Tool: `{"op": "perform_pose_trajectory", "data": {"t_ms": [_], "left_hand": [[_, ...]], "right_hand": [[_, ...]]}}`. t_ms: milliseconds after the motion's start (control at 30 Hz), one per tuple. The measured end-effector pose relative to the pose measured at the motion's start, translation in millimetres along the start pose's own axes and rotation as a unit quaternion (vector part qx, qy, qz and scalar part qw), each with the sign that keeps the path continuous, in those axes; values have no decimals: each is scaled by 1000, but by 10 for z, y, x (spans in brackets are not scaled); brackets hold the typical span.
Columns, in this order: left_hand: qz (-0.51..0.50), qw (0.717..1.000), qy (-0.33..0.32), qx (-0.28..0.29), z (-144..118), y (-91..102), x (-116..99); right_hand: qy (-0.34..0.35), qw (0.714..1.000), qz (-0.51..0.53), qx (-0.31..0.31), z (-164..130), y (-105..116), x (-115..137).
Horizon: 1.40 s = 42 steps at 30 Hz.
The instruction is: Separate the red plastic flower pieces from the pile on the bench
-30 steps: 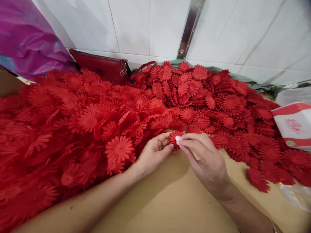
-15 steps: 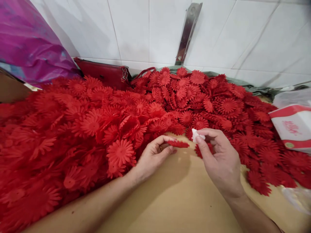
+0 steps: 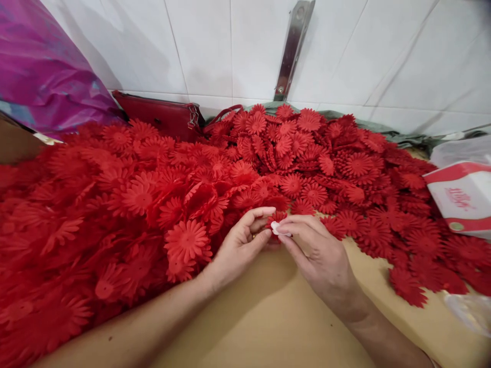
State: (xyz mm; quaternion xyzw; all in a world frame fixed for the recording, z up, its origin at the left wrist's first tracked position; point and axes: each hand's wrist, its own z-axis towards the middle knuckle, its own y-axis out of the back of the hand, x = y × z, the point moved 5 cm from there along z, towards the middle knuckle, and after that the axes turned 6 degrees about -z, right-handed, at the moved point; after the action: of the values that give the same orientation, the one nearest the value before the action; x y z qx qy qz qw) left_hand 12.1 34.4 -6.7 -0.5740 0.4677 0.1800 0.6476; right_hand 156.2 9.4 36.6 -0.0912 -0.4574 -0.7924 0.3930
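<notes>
My left hand (image 3: 245, 235) is closed on a red fabric flower (image 3: 276, 219), thumb toward me and fingers behind it. Against the flower's near face, my right hand (image 3: 320, 250) pinches a small white piece (image 3: 275, 228) between thumb and fingers; its exact kind is too small to make out. Both hands almost meet above the tan tabletop (image 3: 245, 317). Left of them rises a large heap of loose red flower layers (image 3: 140, 197). A second pile of red flowers (image 3: 358, 164), darker and more stacked, spreads behind and to the right.
A red handbag (image 3: 157, 116) leans at the white tiled wall, beside a purple plastic bag (image 3: 49, 71). A metal bracket (image 3: 293, 48) is fixed upright on the wall. On the right stand a white and red box (image 3: 460, 197) and a clear plastic piece (image 3: 470, 312).
My right hand has moved left, bringing the white piece from beside the flower up against it. In my left hand the flower has turned from edge-on to show more of its face.
</notes>
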Motion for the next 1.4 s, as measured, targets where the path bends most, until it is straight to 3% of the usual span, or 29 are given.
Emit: {"op": "perform_pose_trajectory", "data": {"t_ms": [133, 333, 500, 833, 1033, 1167, 1267, 1400], "left_hand": [[30, 999, 5, 10, 14, 0, 19], [37, 998, -14, 39, 21, -20, 21], [40, 998, -4, 39, 14, -27, 21], [50, 998, -16, 18, 5, 21, 5], [25, 999, -8, 43, 2, -22, 15], [38, 998, -9, 59, -3, -51, 26], [34, 998, -7, 60, -4, -60, 33], [36, 997, -23, 58, 3, -56, 22]], "right_hand": [[-32, 997, -5, -76, 18, 148, -3], [59, 997, -56, 0, 3, 12, 48], [57, 992, -94, -68, 3, 109, 65], [90, 993, -79, 21, -45, -41, 165], [64, 991, -104, -46, -7, 65, 76], [84, 992, -89, -23, -9, 20, 52], [83, 991, -94, -48, -22, 23, 74], [98, 992, -81, -14, -26, -17, 145]]}}
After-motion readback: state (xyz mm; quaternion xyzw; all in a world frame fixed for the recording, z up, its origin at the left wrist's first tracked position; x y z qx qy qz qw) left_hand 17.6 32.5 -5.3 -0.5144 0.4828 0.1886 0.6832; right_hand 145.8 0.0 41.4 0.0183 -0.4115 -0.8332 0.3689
